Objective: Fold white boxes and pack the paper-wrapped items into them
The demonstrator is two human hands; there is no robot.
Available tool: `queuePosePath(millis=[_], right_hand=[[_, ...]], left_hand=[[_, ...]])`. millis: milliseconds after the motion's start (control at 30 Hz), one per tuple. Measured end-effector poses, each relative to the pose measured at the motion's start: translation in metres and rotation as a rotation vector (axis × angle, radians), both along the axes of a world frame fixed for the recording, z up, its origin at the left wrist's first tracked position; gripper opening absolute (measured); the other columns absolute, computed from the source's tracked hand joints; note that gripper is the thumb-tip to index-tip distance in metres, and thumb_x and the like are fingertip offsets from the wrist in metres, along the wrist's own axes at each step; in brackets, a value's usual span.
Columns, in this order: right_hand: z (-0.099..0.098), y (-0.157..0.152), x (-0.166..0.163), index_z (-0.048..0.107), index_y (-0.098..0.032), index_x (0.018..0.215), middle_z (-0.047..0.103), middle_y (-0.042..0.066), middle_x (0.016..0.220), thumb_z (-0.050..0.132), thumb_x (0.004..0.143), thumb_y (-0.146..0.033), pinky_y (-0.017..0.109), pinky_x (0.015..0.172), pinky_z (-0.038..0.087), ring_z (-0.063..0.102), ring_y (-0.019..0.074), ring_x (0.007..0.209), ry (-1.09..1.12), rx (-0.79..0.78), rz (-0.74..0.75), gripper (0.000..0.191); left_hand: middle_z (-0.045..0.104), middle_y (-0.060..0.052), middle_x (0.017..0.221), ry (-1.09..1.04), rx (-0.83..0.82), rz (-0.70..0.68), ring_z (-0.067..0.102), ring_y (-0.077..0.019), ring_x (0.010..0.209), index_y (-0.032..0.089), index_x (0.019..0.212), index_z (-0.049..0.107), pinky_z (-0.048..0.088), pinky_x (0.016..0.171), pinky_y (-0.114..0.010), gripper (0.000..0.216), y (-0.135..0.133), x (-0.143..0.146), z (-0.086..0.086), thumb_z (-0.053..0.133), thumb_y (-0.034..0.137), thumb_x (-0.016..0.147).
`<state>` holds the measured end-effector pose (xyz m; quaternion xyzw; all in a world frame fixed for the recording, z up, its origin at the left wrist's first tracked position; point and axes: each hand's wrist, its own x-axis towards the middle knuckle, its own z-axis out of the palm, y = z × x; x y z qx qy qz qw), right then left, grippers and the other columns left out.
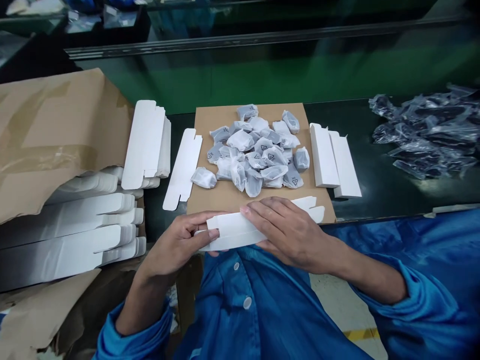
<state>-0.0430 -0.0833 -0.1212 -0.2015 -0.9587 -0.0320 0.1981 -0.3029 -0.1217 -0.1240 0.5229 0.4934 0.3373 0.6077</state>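
Between my two hands, in front of my chest, is a white folding carton (236,231), partly opened out, with loose end flaps showing at its right end. My left hand (180,240) grips its left end, the thumb lying on the front face. Over its right half wraps my right hand (290,232), fingers across the top. Just beyond them a pile of small items in frosted plastic bags (258,155) lies on a flat cardboard sheet (225,202). To its left rests one flat carton (183,170); to its right stand two formed white boxes (333,160).
A stack of flat cartons (144,145) leans beside a large brown cardboard box (63,120), which holds many more flat cartons (75,230). Dark items in clear plastic bags (431,130) lie on the dark table at right. A green panel (262,75) borders the back.
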Motion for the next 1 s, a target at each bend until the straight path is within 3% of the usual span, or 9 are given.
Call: queuePosePath(millis=[200,400,600,667,733,833,867,933,1000], right_hand=[[-0.005,-0.001,0.007,0.044,-0.001,0.140,0.060,0.021,0.132,0.046,0.098,-0.028,0.050,0.099,0.050,0.057,0.0315,0.121,0.014,-0.060,0.005,0.050],[-0.009,-0.002,0.007,0.045,-0.001,0.140,0.060,0.022,0.132,0.047,0.097,-0.024,0.051,0.098,0.052,0.058,0.0318,0.120,0.003,-0.024,-0.026,0.049],[-0.011,-0.013,0.006,0.057,-0.003,0.130,0.069,0.022,0.118,0.048,0.096,-0.014,0.046,0.093,0.056,0.066,0.0310,0.110,-0.002,0.128,-0.066,0.037],[-0.011,-0.012,0.008,0.055,-0.005,0.133,0.069,0.021,0.119,0.047,0.096,-0.015,0.045,0.093,0.056,0.066,0.0307,0.112,0.068,0.092,-0.114,0.039],[-0.011,-0.011,0.007,0.045,-0.007,0.143,0.066,0.022,0.124,0.050,0.096,-0.021,0.045,0.094,0.056,0.065,0.0318,0.114,0.186,0.079,-0.253,0.049],[-0.018,-0.015,-0.007,0.028,-0.008,0.153,0.066,0.024,0.124,0.056,0.094,-0.027,0.048,0.090,0.057,0.065,0.0349,0.113,0.362,0.169,-0.445,0.068],[-0.021,-0.018,-0.014,0.024,-0.007,0.154,0.067,0.024,0.122,0.055,0.094,-0.025,0.048,0.090,0.057,0.065,0.0353,0.112,0.387,0.190,-0.432,0.071],[-0.025,-0.026,-0.027,0.016,-0.007,0.156,0.067,0.023,0.121,0.050,0.094,-0.020,0.047,0.091,0.057,0.065,0.0344,0.113,0.374,0.129,-0.324,0.072],[-0.023,-0.030,-0.034,0.018,-0.011,0.156,0.064,0.021,0.128,0.051,0.095,-0.028,0.045,0.093,0.057,0.062,0.0326,0.118,0.342,-0.112,-0.168,0.071]], left_hand=[[0.074,-0.005,0.073,0.030,-0.016,-0.006,0.071,-0.0192,0.058,0.016,0.121,0.069,0.061,0.055,-0.029,0.043,0.003,0.006,-0.012,0.067,0.038,0.084],[0.073,-0.002,0.069,0.244,0.148,0.091,0.065,-0.0139,0.054,0.016,0.104,0.076,0.054,0.049,-0.021,0.032,0.006,0.014,-0.017,0.072,0.035,0.079],[0.077,-0.002,0.084,0.356,0.278,0.150,0.071,-0.0159,0.075,0.021,0.083,0.078,0.057,0.063,-0.021,0.011,0.010,0.009,-0.011,0.069,0.020,0.078],[0.076,-0.001,0.080,0.272,0.280,0.194,0.071,-0.0164,0.067,0.022,0.101,0.075,0.057,0.058,-0.023,0.022,0.003,0.008,-0.005,0.069,0.023,0.080],[0.075,-0.001,0.082,0.113,0.412,0.385,0.070,-0.0176,0.063,0.027,0.124,0.064,0.059,0.056,-0.029,0.037,-0.010,0.015,-0.003,0.064,0.035,0.088],[0.072,-0.006,0.112,-0.036,0.771,0.659,0.072,-0.0258,0.096,0.032,0.139,0.049,0.062,0.081,-0.043,0.057,-0.029,0.046,-0.013,0.059,0.056,0.088],[0.066,-0.009,0.127,-0.021,0.818,0.637,0.067,-0.0294,0.112,0.033,0.144,0.043,0.059,0.091,-0.047,0.069,-0.032,0.059,-0.020,0.062,0.061,0.083],[0.055,-0.015,0.141,0.060,0.768,0.598,0.061,-0.0311,0.123,0.030,0.152,0.024,0.055,0.097,-0.048,0.086,-0.033,0.078,-0.032,0.063,0.061,0.082],[0.056,-0.017,0.138,0.171,0.657,0.632,0.064,-0.0293,0.117,0.025,0.152,0.020,0.057,0.094,-0.044,0.086,-0.027,0.085,-0.040,0.065,0.055,0.084]])
